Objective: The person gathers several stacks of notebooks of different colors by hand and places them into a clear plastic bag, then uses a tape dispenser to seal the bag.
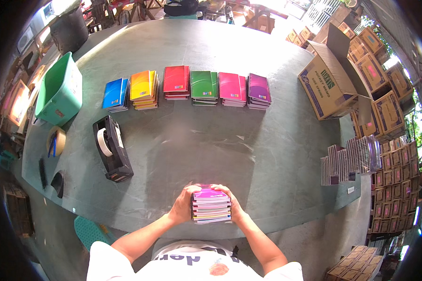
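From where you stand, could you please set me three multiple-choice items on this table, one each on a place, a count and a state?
1. The tape dispenser lies where?
A. left of the hands
B. beside the box
C. in the bin

2. How many notebook piles are in the far row?
A. four
B. six
C. eight

3. The stack is
A. lying untouched
B. gripped by both hands
C. held by one hand

Answers: 1 A, it sits on the table's left; 2 B, six colours side by side; 3 B, left hand and right hand clasp its sides.
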